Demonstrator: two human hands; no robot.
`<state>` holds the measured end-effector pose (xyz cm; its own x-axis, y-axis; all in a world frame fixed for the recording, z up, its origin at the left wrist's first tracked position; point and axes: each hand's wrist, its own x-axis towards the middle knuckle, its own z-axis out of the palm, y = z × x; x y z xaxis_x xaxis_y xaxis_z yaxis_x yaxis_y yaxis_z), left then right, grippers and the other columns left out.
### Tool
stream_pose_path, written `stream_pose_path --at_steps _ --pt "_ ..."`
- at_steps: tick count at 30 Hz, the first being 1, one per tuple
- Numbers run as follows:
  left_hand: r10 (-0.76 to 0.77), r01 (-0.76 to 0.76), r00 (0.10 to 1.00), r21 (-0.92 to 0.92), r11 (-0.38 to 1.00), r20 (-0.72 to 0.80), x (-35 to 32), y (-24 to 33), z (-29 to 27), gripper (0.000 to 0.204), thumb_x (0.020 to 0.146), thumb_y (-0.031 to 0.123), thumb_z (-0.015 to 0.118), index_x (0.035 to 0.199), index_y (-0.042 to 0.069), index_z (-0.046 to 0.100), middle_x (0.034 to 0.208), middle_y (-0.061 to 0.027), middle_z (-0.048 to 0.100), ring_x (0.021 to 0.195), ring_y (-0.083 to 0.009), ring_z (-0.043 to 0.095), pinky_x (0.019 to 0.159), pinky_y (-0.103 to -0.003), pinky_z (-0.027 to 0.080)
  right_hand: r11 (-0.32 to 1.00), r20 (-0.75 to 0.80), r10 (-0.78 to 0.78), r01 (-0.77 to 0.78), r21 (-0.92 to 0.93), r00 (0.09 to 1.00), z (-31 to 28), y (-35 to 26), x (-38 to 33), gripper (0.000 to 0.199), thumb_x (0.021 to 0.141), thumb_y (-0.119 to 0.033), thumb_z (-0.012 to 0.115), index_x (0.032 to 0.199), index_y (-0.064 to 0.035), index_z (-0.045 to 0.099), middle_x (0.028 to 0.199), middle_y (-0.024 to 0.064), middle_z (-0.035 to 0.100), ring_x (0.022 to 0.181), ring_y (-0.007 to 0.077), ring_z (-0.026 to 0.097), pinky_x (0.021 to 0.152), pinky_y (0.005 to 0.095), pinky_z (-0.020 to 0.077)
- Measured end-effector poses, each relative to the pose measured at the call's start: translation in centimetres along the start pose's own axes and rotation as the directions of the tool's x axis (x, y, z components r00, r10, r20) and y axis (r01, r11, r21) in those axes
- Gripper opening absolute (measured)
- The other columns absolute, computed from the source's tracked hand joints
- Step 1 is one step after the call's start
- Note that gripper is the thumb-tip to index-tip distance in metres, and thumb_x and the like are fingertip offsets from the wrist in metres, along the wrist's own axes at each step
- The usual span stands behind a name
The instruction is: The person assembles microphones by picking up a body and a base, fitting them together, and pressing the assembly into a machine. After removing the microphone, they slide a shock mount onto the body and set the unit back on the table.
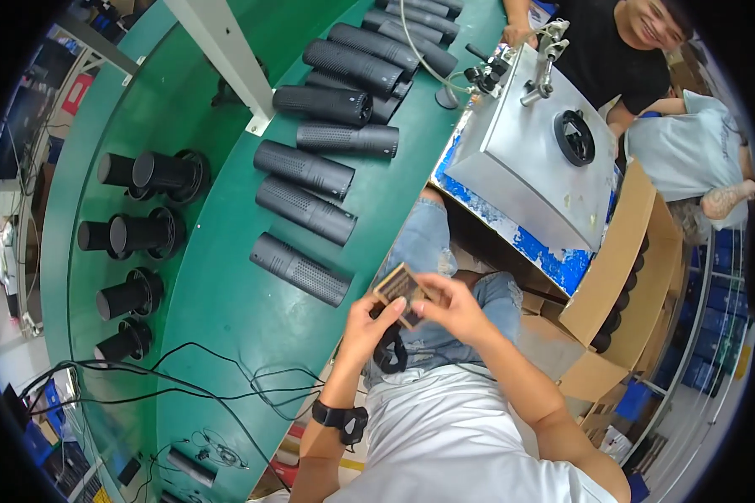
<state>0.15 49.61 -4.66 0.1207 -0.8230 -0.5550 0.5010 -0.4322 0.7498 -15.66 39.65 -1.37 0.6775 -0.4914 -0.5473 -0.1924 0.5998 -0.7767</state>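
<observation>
In front of my lap I hold a small flat rectangular packet (400, 286), brown and dark with lighter edges. My left hand (366, 329) grips its near left side, the thumb lying on its face. From the right, my right hand (456, 310) is closed at its other edge, slightly smeared by motion. What the packet contains cannot be seen. Just below the hands is a black looped thing (390, 352), partly hidden. The closest of the black perforated cylinders (300, 269) lies on the green table to the left of my hands.
More black cylinders lie along the green table (226, 310). Black flanged cups (147, 230) stand on a green surface at left. Loose cables (260, 381) cross the near table. A metal box machine (537, 151) is at right, beside an open carton (617, 285). Another person (625, 59) sits behind it.
</observation>
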Motion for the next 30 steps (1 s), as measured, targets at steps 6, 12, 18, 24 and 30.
stream_pose_path --at_steps 6,12,18,24,30 --pt "0.253 -0.252 0.955 0.029 0.967 -0.152 -0.4 3.1 2.0 0.035 0.090 0.011 0.057 0.123 0.000 0.053 0.106 -0.0096 0.062 0.069 -0.0091 0.054 0.064 -0.021 0.045 0.842 -0.577 -0.514 0.501 -0.199 0.635 -2.6 -2.9 11.8 0.036 0.086 -0.011 0.068 0.115 0.0011 0.051 0.107 0.0084 0.059 0.099 0.0151 0.056 0.086 0.0281 0.0452" --pt "0.305 -0.325 0.912 -0.029 0.945 -0.274 -3.3 2.1 -2.0 0.022 0.091 0.012 0.055 0.110 0.000 0.057 0.097 -0.0101 0.063 0.065 -0.0111 0.055 0.059 -0.022 0.043 0.707 -0.706 -0.701 0.225 -0.671 0.100 -1.9 -2.5 16.9 0.025 0.083 -0.013 0.067 0.095 -0.0016 0.049 0.097 0.0170 0.053 0.094 0.0313 0.053 0.087 0.0399 0.0403" --pt "0.293 -0.387 0.826 -0.108 0.916 -0.481 -4.0 2.0 -5.1 0.013 0.093 0.013 0.055 0.099 0.002 0.057 0.089 -0.0084 0.060 0.059 -0.0120 0.054 0.052 -0.022 0.042 0.852 -0.894 -0.447 0.301 -0.428 -0.006 -3.9 -1.6 19.6 0.030 0.083 -0.021 0.069 0.094 0.0003 0.050 0.096 0.0177 0.053 0.091 0.0320 0.052 0.084 0.0409 0.0410" --pt "0.271 -0.407 0.773 -0.122 0.905 -0.573 -3.3 0.7 -6.6 0.014 0.092 0.016 0.059 0.100 0.005 0.054 0.089 -0.0068 0.059 0.060 -0.0120 0.055 0.055 -0.024 0.046 0.942 -0.981 -0.173 0.308 -0.137 0.092 -3.3 -3.6 20.8 0.037 0.084 -0.033 0.069 0.086 0.0009 0.056 0.092 0.0164 0.050 0.091 0.0302 0.049 0.084 0.0395 0.0410" --pt "0.210 -0.256 0.736 0.022 0.966 -0.643 -1.6 -0.1 -7.3 0.036 0.089 0.027 0.066 0.113 0.005 0.050 0.089 -0.0077 0.059 0.069 -0.0125 0.056 0.061 -0.023 0.046 0.899 -0.920 -0.389 0.198 -0.391 -0.047 -1.9 -1.7 17.8 0.029 0.089 -0.027 0.063 0.086 0.0027 0.062 0.097 0.0132 0.061 0.087 0.0214 0.057 0.077 0.0317 0.0452"
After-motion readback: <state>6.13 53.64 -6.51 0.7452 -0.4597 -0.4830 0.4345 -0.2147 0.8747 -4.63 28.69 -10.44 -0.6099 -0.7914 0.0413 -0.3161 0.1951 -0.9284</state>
